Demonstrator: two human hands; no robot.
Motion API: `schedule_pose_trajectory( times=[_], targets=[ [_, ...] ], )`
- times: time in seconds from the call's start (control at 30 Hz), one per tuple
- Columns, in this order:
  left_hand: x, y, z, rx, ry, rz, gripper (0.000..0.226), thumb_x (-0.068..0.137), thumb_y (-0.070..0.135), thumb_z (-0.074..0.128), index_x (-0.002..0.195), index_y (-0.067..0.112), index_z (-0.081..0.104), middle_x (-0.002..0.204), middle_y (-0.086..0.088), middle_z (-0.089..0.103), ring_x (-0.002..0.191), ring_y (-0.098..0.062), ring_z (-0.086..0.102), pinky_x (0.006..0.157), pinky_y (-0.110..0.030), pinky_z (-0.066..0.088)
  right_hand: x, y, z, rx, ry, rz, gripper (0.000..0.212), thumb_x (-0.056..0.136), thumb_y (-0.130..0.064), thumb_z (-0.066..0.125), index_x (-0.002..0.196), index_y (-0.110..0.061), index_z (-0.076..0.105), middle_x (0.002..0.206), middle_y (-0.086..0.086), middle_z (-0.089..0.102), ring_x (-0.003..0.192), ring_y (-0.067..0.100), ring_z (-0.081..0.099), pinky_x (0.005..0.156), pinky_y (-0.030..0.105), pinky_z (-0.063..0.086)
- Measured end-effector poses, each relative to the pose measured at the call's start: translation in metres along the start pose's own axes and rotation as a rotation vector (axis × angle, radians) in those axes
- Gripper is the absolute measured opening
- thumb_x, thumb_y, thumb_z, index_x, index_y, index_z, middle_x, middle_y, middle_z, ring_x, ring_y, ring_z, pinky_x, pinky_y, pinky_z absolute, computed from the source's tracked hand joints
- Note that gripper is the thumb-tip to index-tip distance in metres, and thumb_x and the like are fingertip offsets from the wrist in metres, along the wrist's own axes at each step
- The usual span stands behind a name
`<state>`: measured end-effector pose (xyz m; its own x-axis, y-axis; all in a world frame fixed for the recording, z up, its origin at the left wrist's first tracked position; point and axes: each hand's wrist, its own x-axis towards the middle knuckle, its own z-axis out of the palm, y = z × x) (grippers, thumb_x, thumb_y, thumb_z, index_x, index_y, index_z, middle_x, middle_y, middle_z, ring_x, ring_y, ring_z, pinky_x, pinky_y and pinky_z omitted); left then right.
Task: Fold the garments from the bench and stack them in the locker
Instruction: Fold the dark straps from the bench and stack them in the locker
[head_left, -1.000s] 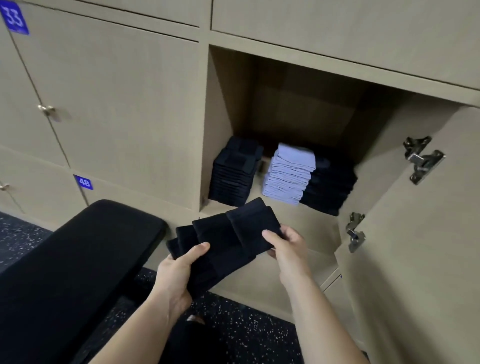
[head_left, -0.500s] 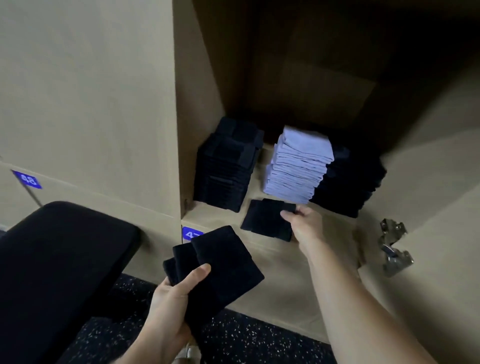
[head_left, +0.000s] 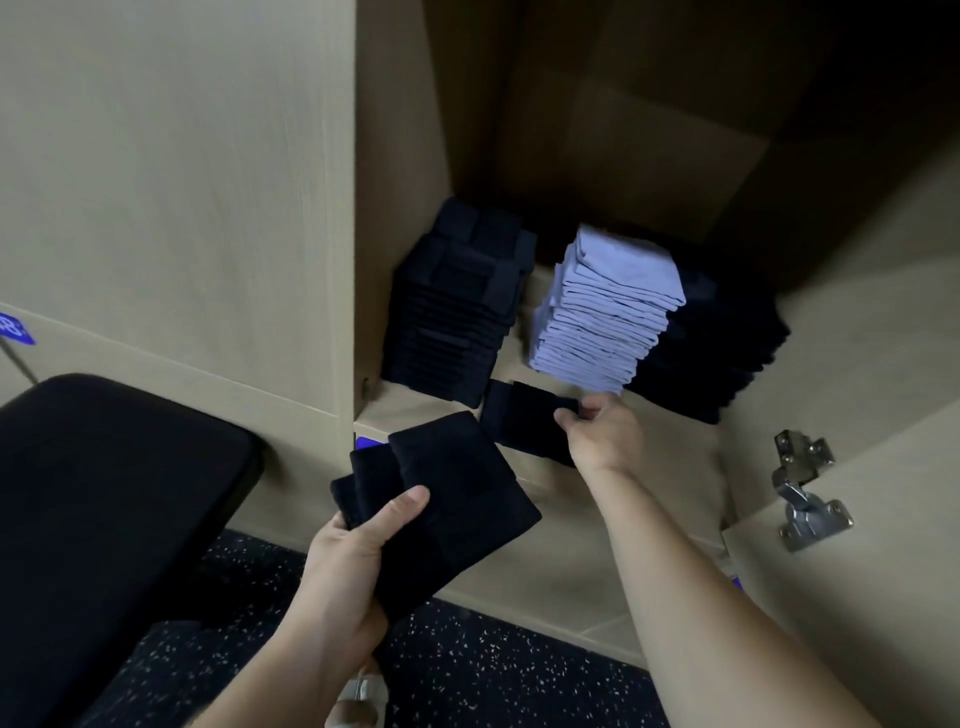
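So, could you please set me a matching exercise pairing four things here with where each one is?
Things: 1 light blue stack; 2 single dark garment; 3 fanned dark garments; 4 bench.
Places: A in the left hand; B lower left, outside the locker; C at the locker's front, pinched by the right hand; D between the left dark stack and right dark stack.
Pairs: 1-D; 2-C; 3-A; 4-B.
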<state>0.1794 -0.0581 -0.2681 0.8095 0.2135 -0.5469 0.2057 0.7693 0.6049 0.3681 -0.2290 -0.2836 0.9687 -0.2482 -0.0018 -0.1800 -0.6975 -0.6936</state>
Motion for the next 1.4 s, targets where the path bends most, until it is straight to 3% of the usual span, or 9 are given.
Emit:
schedule_pose_trajectory(
  times=[0.17, 0.23, 0.33, 0.47, 0.67, 0.9, 1.03, 1.23, 1.4],
  targets=[
    [-0.002, 0.006, -0.003, -0.038, -0.009, -0.007, 0.039, 0.076, 0.008, 0.073, 0.114, 0.007, 0.064, 0.099, -0.016, 0.075, 0.086, -0.032, 0.074, 0.058, -0.036, 0.06, -0.034, -0.011, -0.022, 0.131, 0.052, -0.088, 0.017, 0.086, -0.027, 0.069, 0.097, -0.015, 0.068, 0.097, -0.001, 0.07, 0.093, 0.019, 0.065, 0.081, 0.029, 0.049],
    [-0.003, 0.008, -0.004, -0.039, 0.005, 0.0, 0.041, 0.075, 0.009, 0.075, 0.114, 0.008, 0.064, 0.099, -0.015, 0.075, 0.086, -0.031, 0.074, 0.059, -0.036, 0.059, -0.059, -0.017, -0.031, 0.278, -0.045, -0.089, 0.014, 0.085, -0.029, 0.071, 0.088, -0.016, 0.069, 0.086, -0.004, 0.07, 0.083, 0.014, 0.065, 0.077, 0.029, 0.051],
    [-0.007, 0.012, -0.004, -0.031, 0.018, 0.013, 0.041, 0.075, 0.009, 0.076, 0.114, 0.009, 0.063, 0.097, -0.013, 0.075, 0.083, -0.029, 0.074, 0.057, -0.037, 0.059, -0.105, -0.023, -0.042, 0.396, -0.285, -0.086, 0.018, 0.085, -0.032, 0.072, 0.084, -0.014, 0.07, 0.072, -0.009, 0.066, 0.063, -0.003, 0.058, 0.062, 0.012, 0.044],
    [-0.015, 0.014, -0.005, -0.017, 0.004, 0.031, 0.039, 0.08, 0.009, 0.075, 0.117, 0.01, 0.062, 0.098, -0.012, 0.076, 0.084, -0.028, 0.074, 0.058, -0.035, 0.059, -0.144, -0.025, -0.04, 0.425, -0.449, 0.004, 0.019, 0.085, -0.031, 0.071, 0.089, -0.013, 0.072, 0.08, -0.004, 0.07, 0.064, -0.001, 0.06, 0.057, 0.011, 0.045],
    [-0.023, 0.012, -0.007, -0.02, -0.041, 0.046, 0.039, 0.081, 0.008, 0.073, 0.118, 0.009, 0.062, 0.1, -0.013, 0.075, 0.087, -0.028, 0.074, 0.064, -0.037, 0.06, -0.162, -0.026, -0.031, 0.649, -0.333, 0.182, 0.009, 0.085, -0.013, 0.07, 0.081, -0.01, 0.063, 0.077, 0.003, 0.063, 0.068, 0.015, 0.052, 0.05, 0.016, 0.041],
    [-0.014, 0.009, -0.004, -0.038, -0.08, 0.024, 0.051, 0.071, 0.01, 0.075, 0.121, 0.008, 0.062, 0.105, -0.015, 0.074, 0.094, -0.033, 0.072, 0.071, -0.043, 0.06, -0.144, -0.022, -0.026, 0.726, -0.059, 0.031, 0.017, 0.085, -0.004, 0.067, 0.085, -0.02, 0.065, 0.08, -0.001, 0.067, 0.073, 0.012, 0.06, 0.071, 0.025, 0.05],
    [-0.003, 0.011, -0.005, -0.027, -0.047, 0.048, 0.05, 0.067, 0.011, 0.078, 0.115, 0.009, 0.064, 0.102, -0.014, 0.074, 0.091, -0.032, 0.073, 0.074, -0.044, 0.059, -0.104, -0.022, -0.044, 0.72, 0.035, -0.082, 0.023, 0.086, 0.005, 0.063, 0.085, -0.018, 0.063, 0.078, -0.003, 0.066, 0.065, -0.003, 0.06, 0.068, 0.012, 0.048],
    [0.01, 0.012, -0.007, -0.016, 0.034, 0.066, 0.045, 0.065, 0.009, 0.079, 0.107, 0.011, 0.064, 0.096, -0.013, 0.076, 0.083, -0.03, 0.074, 0.06, -0.039, 0.059, -0.04, -0.008, -0.055, 0.653, -0.041, -0.037, 0.018, 0.087, 0.001, 0.064, 0.082, -0.016, 0.064, 0.082, 0.002, 0.067, 0.078, 0.015, 0.061, 0.079, 0.031, 0.051],
    [0.016, 0.011, -0.005, -0.016, 0.052, 0.066, 0.036, 0.073, 0.006, 0.077, 0.106, 0.011, 0.064, 0.095, -0.013, 0.076, 0.084, -0.031, 0.073, 0.058, -0.039, 0.059, -0.017, -0.009, -0.046, 0.696, -0.184, 0.035, 0.015, 0.087, 0.003, 0.064, 0.082, -0.011, 0.065, 0.087, 0.003, 0.07, 0.078, 0.012, 0.065, 0.073, 0.023, 0.051]
  ],
)
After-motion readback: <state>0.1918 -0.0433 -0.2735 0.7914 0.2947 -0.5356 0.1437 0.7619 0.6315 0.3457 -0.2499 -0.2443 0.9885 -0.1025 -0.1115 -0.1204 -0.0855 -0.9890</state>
